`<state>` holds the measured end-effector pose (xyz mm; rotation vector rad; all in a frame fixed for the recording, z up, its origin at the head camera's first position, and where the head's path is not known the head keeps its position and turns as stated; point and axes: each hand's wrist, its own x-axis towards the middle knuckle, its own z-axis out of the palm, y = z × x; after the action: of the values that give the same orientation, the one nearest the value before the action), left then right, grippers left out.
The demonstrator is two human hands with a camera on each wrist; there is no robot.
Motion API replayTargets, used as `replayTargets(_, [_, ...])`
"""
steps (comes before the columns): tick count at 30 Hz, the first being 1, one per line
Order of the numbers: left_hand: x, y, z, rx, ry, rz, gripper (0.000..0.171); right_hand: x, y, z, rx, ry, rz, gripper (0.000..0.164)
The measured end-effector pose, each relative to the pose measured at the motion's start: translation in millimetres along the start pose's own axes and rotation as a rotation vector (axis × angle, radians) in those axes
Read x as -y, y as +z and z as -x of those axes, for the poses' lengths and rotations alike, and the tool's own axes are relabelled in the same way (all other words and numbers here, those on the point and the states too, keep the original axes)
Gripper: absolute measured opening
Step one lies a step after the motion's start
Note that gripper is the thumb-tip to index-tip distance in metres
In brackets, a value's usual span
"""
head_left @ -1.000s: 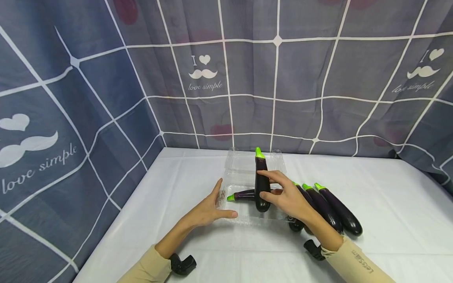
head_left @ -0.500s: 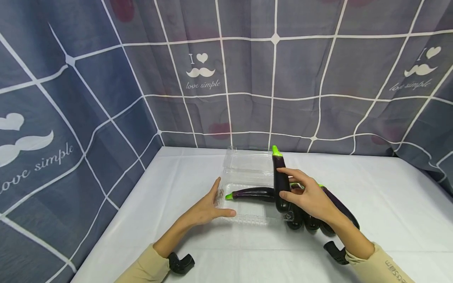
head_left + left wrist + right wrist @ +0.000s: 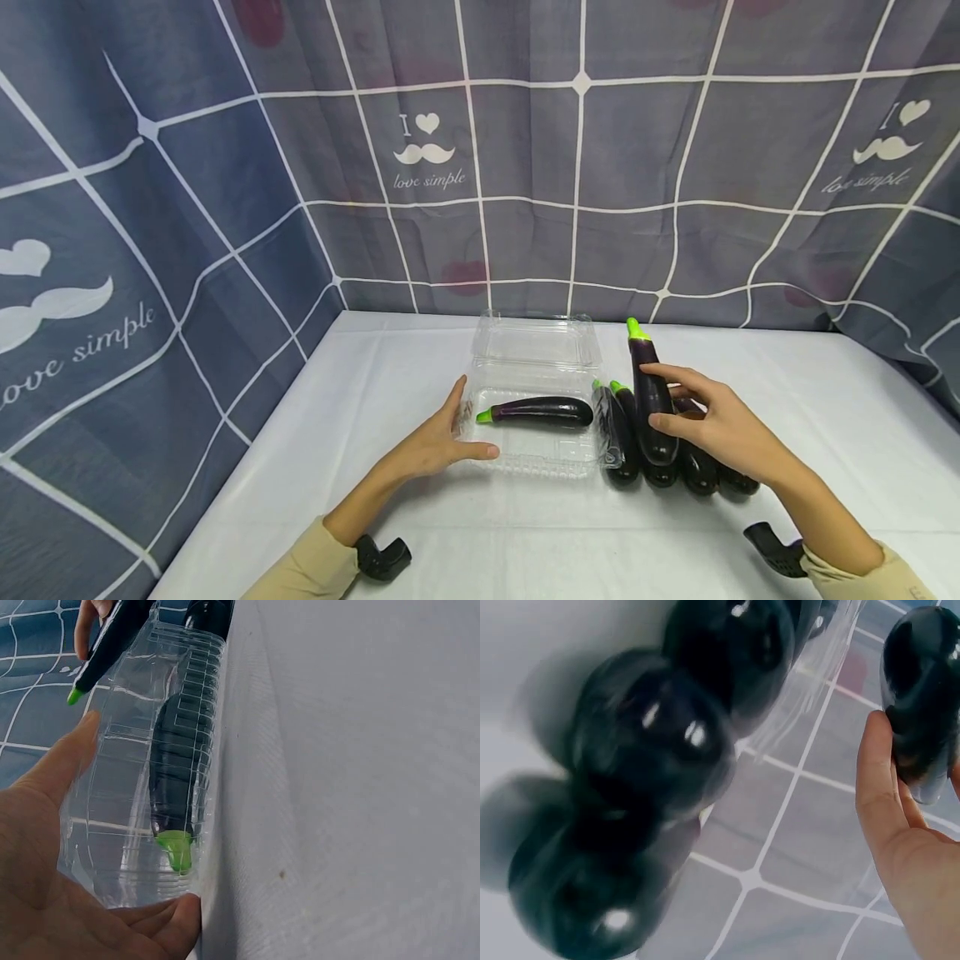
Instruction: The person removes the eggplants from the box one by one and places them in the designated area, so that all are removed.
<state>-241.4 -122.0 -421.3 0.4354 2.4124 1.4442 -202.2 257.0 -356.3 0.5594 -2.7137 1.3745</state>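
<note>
My right hand grips an eggplant between thumb and fingers, its green stem end pointing to the back. The held eggplant is above several other eggplants at the right of the container; in the right wrist view, the eggplant is at upper right. A clear plastic clamshell container stands with its lid folded back. One eggplant lies crosswise inside, stem to the left. My left hand rests at the container's left end, thumb and fingers spread; the left wrist view shows the hand around that end.
A white cloth covers the table. Behind and to the left hangs a grey-blue checked curtain. Black wrist mounts sit on both forearms. The loose eggplants lie close against the container's right side.
My right hand has carried the held eggplant rightward, from over the container to above the loose eggplants. The left hand and the eggplant inside the container have stayed put.
</note>
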Motion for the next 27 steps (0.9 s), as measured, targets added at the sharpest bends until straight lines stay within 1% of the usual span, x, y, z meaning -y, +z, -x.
replayTargets(4, [0.7,0.3,0.4,0.000,-0.002,-0.002,0.123,-6,-13,9,-0.008,0.026,0.063,0.059])
replayTargets(8, [1.1,0.0,-0.8,0.004,-0.003,-0.015,0.125,-16,-33,18,-0.024,0.046,0.107,0.059])
replayTargets(13, [1.1,-0.2,-1.4,0.002,-0.004,-0.020,0.124,-35,-60,28,-0.028,0.086,0.170,0.060])
replayTargets(16, [0.7,-0.2,-0.8,-0.001,-0.008,-0.019,0.123,-48,-72,32,-0.025,0.111,0.182,0.061])
replayTargets(21, [0.1,-0.1,0.0,-0.006,-0.011,-0.013,0.122,-66,-83,36,-0.013,0.132,0.191,0.059])
replayTargets(27, [-0.9,0.5,-0.2,-0.005,-0.015,-0.021,0.122,-84,-88,41,0.007,0.147,0.185,0.058])
